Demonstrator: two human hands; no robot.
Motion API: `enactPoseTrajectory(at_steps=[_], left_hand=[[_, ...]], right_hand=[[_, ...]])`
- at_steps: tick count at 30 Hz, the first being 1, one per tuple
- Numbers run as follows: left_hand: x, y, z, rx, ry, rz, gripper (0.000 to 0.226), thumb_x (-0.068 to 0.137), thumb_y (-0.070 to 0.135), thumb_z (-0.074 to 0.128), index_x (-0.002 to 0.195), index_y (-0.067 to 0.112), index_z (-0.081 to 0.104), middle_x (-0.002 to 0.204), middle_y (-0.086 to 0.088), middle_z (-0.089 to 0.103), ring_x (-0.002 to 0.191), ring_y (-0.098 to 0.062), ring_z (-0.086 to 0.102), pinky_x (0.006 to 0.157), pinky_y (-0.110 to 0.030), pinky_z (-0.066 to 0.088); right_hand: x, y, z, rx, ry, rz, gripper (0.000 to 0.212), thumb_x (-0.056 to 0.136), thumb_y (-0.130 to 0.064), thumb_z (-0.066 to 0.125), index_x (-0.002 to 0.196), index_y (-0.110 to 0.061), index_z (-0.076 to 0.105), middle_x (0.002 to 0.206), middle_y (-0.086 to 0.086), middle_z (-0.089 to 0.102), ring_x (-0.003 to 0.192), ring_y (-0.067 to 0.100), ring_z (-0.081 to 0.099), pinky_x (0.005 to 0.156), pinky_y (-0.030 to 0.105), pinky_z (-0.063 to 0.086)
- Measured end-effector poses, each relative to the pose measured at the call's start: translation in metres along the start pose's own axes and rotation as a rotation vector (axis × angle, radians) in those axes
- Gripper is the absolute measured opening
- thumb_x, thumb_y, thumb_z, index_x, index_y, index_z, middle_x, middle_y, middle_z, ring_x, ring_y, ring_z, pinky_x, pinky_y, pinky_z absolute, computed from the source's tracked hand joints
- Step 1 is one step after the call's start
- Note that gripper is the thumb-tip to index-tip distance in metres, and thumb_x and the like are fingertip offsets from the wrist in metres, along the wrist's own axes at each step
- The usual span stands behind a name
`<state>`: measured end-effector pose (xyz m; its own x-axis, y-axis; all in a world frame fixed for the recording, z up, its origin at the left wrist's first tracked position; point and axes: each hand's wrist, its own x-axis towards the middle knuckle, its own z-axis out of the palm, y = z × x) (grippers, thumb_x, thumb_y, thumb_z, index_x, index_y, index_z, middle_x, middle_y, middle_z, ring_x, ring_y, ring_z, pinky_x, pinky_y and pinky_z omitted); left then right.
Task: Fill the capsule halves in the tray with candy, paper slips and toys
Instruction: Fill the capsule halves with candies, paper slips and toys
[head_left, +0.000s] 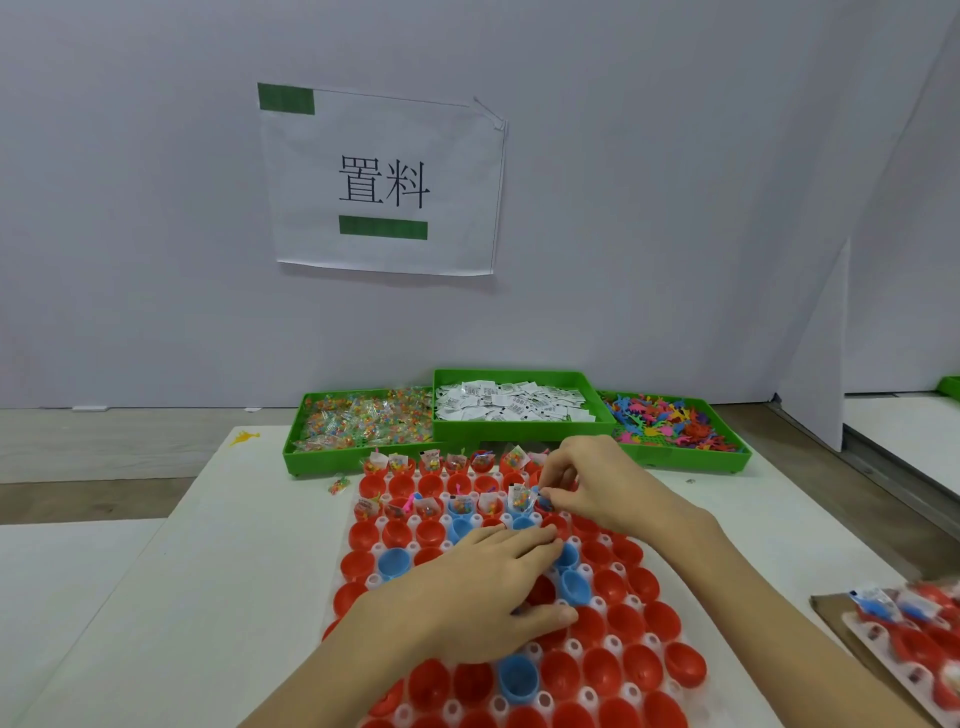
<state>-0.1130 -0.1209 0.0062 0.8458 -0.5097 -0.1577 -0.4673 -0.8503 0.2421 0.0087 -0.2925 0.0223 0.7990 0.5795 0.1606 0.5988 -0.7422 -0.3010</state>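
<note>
Right hand (587, 486) pinches a small dark bit over a blue capsule (543, 503), mouth up. Left hand (483, 592) lies flat, relaxed, on the tray (574, 647).

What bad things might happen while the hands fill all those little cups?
The left hand lies flat across the cups in the white tray; it might knock some loose when it lifts. The right hand works right beside filled cups whose packets stick up, so it may flick one out. One candy packet already lies off the tray and could be forgotten.
</note>
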Motion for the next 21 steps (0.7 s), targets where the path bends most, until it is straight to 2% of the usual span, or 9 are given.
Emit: enactPoseTrajectory(at_steps=[5, 6, 10, 14, 18, 21], left_hand=[[0.001, 0.0, -0.001, 0.004, -0.011, 0.006, 0.075, 0.104, 0.063, 0.028, 0.164, 0.025, 0.006, 0.171, 0.009, 0.0, 0.157, -0.01, 0.001, 0.12, -0.029, -0.008], [0.001, 0.0, -0.001, 0.005, -0.012, 0.006, 0.075, 0.104, 0.064, 0.028, 0.164, 0.025, 0.005, 0.171, 0.009, -0.001, 0.157, -0.01, 0.001, 0.12, -0.029, -0.008], [0.002, -0.001, 0.0, 0.014, -0.004, 0.009, 0.075, 0.104, 0.065, 0.026, 0.164, 0.026, 0.005, 0.171, 0.011, -0.002, 0.157, -0.007, -0.001, 0.12, -0.03, -0.009], [0.001, -0.004, -0.001, 0.006, 0.015, 0.012, 0.073, 0.104, 0.065, 0.024, 0.164, 0.027, 0.008, 0.17, 0.014, 0.0, 0.156, -0.004, 0.001, 0.125, -0.036, -0.004], [0.002, -0.007, -0.001, -0.001, 0.045, 0.023, 0.071, 0.104, 0.065, 0.023, 0.163, 0.029, 0.011, 0.17, 0.015, 0.003, 0.155, -0.004, 0.006, 0.125, -0.032, 0.001], [0.003, -0.012, -0.002, -0.02, 0.061, 0.022, 0.07, 0.104, 0.065, 0.024, 0.163, 0.029, 0.016, 0.17, 0.013, 0.011, 0.155, -0.004, 0.008, 0.125, -0.03, 0.004]], right_hand=[[-0.013, -0.001, 0.011, -0.068, 0.098, -0.032, 0.015, 0.095, -0.025, 0.07, 0.105, -0.022, 0.081, 0.099, -0.008, 0.064, 0.081, 0.003, 0.056, 0.082, 0.025, 0.053], [-0.016, 0.0, 0.011, -0.045, 0.116, -0.032, 0.017, 0.096, -0.026, 0.069, 0.108, -0.023, 0.08, 0.099, -0.008, 0.066, 0.082, 0.004, 0.057, 0.082, 0.024, 0.052], [-0.025, 0.003, 0.007, 0.072, 0.193, -0.013, 0.022, 0.098, -0.027, 0.067, 0.118, -0.023, 0.077, 0.105, -0.007, 0.072, 0.081, -0.001, 0.057, 0.075, 0.005, 0.043], [-0.034, 0.008, 0.002, 0.164, 0.254, 0.069, 0.018, 0.097, -0.026, 0.067, 0.112, -0.03, 0.078, 0.1, -0.014, 0.07, 0.083, -0.002, 0.061, 0.074, 0.005, 0.045], [-0.038, 0.004, 0.006, 0.265, 0.251, 0.041, 0.015, 0.092, -0.021, 0.075, 0.104, -0.029, 0.079, 0.096, -0.017, 0.069, 0.091, -0.007, 0.061, 0.075, 0.006, 0.046], [-0.034, -0.003, 0.013, 0.237, 0.215, 0.02, 0.012, 0.089, -0.023, 0.078, 0.101, -0.027, 0.08, 0.093, -0.017, 0.066, 0.08, -0.005, 0.061, 0.073, 0.006, 0.045]])
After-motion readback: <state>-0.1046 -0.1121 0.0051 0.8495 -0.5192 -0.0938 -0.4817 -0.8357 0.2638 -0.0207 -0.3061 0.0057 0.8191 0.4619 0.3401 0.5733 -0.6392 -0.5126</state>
